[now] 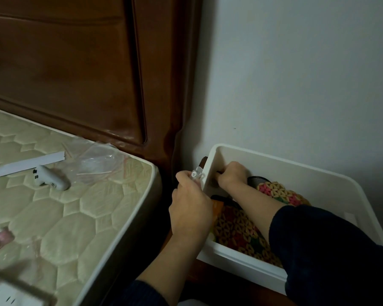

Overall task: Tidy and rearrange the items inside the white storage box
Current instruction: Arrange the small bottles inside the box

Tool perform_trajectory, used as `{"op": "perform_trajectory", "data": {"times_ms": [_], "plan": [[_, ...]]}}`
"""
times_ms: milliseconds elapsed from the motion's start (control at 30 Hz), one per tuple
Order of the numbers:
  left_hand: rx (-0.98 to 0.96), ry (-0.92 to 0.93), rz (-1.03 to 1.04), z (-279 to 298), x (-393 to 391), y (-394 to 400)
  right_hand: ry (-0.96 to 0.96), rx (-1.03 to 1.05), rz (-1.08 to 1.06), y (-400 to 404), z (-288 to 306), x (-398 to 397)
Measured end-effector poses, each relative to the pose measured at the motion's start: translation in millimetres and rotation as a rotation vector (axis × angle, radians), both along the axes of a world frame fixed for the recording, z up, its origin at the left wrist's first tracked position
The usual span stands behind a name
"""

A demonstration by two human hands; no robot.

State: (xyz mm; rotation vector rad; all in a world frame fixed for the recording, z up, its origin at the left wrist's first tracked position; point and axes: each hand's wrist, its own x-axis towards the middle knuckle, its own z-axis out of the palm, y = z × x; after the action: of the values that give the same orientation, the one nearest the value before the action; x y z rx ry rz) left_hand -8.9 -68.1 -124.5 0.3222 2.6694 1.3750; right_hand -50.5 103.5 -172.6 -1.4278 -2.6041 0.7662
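The white storage box point(296, 173) stands on the floor by the wall, right of the bed. My left hand point(189, 208) is outside the box at its left rim and grips a small clear bottle with a round labelled cap point(195, 174). My right hand point(230, 177) reaches into the box's far left corner, fingers curled round a small dark object point(219, 172) that is mostly hidden. Inside lie colourful woven mats point(237, 230), an orange packet point(217, 209) and a dark round item point(258, 181), partly covered by my right forearm.
A quilted mattress point(60, 208) fills the left side, against a dark wooden headboard point(86, 69). On it lie a white controller-like device point(51, 178), a white strip point(29, 165), a clear plastic bag point(97, 162) and a pink bottle point(2, 236). A white wall rises behind the box.
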Motion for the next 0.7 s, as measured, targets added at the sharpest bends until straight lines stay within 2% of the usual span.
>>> {"op": "perform_trajectory", "data": {"times_ms": [133, 267, 333, 433, 500, 600, 700], "plan": [[0.008, 0.003, -0.005, 1, 0, 0, -0.022, -0.002, 0.027, 3, 18, 6], [0.007, 0.069, 0.010, -1, 1, 0, 0.036, -0.063, 0.014, 7, 45, 19], [-0.024, 0.124, 0.014, -1, 2, -1, 0.139, -0.163, 0.017, 7, 60, 29], [-0.092, 0.244, -0.001, -1, 4, -2, 0.408, -0.408, 0.039, 0, 82, 43], [-0.070, 0.291, -0.004, -1, 7, -2, 0.540, -0.557, 0.108, -9, 95, 52], [-0.062, 0.378, -0.052, -2, 9, -4, 0.558, -0.684, 0.246, -24, 106, 65], [-0.209, 0.454, -0.139, -2, 11, -5, 0.465, -0.806, 0.348, -32, 109, 78]]}}
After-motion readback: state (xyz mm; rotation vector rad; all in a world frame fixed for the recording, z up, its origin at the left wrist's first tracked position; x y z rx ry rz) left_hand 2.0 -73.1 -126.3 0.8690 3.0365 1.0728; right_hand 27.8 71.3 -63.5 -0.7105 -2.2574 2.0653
